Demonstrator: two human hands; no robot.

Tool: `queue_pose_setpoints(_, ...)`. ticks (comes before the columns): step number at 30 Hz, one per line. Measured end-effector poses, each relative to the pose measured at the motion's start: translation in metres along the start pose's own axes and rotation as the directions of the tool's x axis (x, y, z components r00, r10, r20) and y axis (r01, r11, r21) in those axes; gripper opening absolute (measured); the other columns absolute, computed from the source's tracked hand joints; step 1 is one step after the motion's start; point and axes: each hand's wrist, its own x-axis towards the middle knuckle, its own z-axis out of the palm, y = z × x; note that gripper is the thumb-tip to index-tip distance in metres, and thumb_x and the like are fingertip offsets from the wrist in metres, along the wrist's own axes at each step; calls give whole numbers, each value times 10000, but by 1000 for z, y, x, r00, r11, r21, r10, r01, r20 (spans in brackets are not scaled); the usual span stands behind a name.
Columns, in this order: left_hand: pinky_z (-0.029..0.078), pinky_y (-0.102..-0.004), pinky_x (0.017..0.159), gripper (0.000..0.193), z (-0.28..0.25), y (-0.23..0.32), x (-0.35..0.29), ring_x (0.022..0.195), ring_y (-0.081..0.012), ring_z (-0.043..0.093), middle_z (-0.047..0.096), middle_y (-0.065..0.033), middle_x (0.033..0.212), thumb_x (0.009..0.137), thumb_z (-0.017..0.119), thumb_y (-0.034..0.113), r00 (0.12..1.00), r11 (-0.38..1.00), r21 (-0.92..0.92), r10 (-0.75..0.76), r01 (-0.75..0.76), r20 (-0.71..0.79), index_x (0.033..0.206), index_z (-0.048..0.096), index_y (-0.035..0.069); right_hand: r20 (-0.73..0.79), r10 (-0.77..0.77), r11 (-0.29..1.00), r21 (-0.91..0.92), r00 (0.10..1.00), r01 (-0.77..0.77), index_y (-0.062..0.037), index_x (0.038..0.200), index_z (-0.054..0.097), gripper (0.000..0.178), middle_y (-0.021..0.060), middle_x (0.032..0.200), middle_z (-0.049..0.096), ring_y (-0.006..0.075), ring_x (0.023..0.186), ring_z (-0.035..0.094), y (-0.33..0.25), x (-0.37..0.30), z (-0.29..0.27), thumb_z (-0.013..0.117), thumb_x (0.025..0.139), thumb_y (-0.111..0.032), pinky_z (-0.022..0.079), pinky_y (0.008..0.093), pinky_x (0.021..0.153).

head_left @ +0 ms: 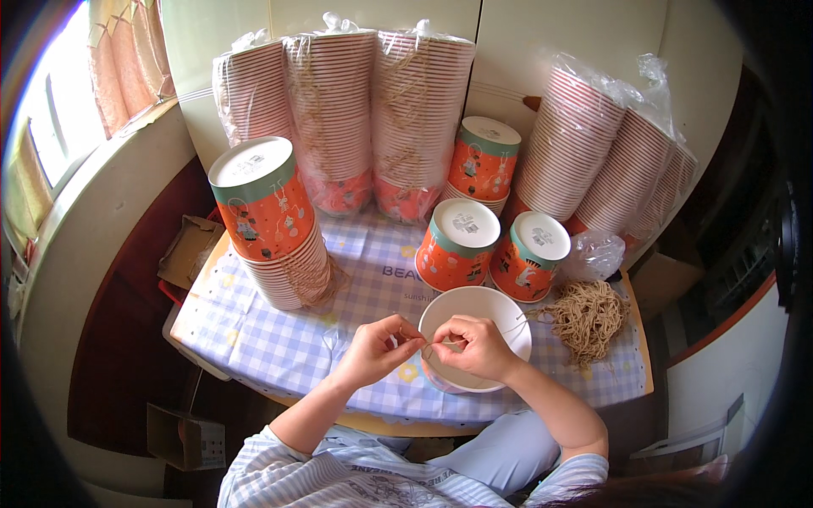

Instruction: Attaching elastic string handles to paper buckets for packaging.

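Observation:
My left hand [379,349] and my right hand [478,349] are close together over the near left rim of a round paper bucket [464,301]. The bucket stands upright, white inside, with its mouth facing up. Both hands pinch a thin tan paper cord [428,344] between thumb and fingers. Its short stretch between the fingertips is partly hidden, so I cannot tell whether it is knotted. To the right of the bucket lies a tangled heap of the same tan cords [589,322], and a strand reaches from it toward the bucket.
Two upside-down orange-and-green buckets [458,245] [530,256] stand just behind. A nested stack with cords [269,222] is at left. Tall plastic-wrapped stacks [330,118] [569,144] line the back. A checked cloth [246,326] covers the table; a crumpled plastic bag [595,255] lies at right.

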Motion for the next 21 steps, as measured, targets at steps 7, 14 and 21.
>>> queue_pose_setpoints(7,454,-274,583,150,-7,11,5,737,-174,533,591,-15,778,663,689,78,898,737,562,440,-375,23,809,661,100,-1,8,999,42,1000,-8,-39,738,593,66,18,653,561,69,514,462,2,0,0,644,705,-67,396,228,469)
queue_pose_setpoints(14,464,-291,584,127,-2,13,5,671,-183,557,596,-33,705,671,683,81,907,716,597,417,-363,51,797,661,84,0,3,998,59,1000,-3,-38,753,600,69,14,643,548,59,511,442,5,0,1,647,710,-66,386,223,466)
queue_pose_setpoints(21,477,-291,542,91,5,18,1,598,-197,584,616,-69,700,707,638,62,929,830,477,363,-289,-69,798,633,62,27,49,989,139,998,-52,-29,770,609,69,14,650,553,47,530,445,8,0,1,645,722,-62,399,216,481)
